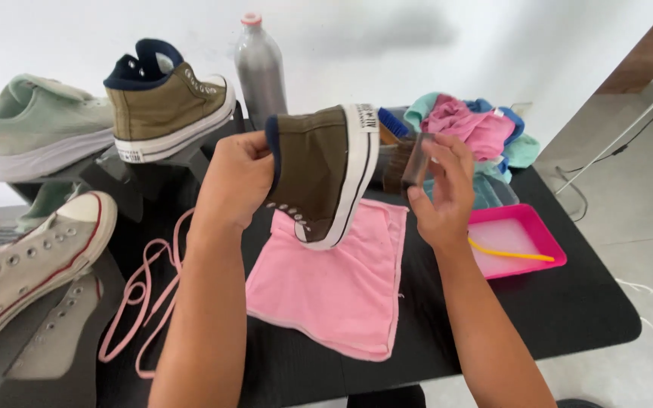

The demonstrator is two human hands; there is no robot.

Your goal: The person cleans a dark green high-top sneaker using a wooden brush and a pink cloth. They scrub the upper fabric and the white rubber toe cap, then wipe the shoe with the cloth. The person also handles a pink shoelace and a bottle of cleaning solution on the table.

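My left hand (pixel 237 181) grips an olive-brown high-top sneaker (pixel 319 174) by its navy collar, holding it in the air with the white sole turned to the right and the toe pointing down. Beside the sole, my right hand (pixel 444 193) holds a small dark brush (pixel 416 160), its end close to the sole's edge. Under both lies a pink cloth (pixel 338 291) spread on the black table (pixel 568 310).
A matching olive sneaker (pixel 168 102) stands on a dark rack, with a mint sneaker (pixel 35 125) left of it and a cream sneaker (pixel 28 261) below. Pink laces (pixel 141 298), a grey bottle (pixel 260 72), a cloth pile (pixel 474 128) and a pink tray (pixel 519 238) holding a yellow stick.
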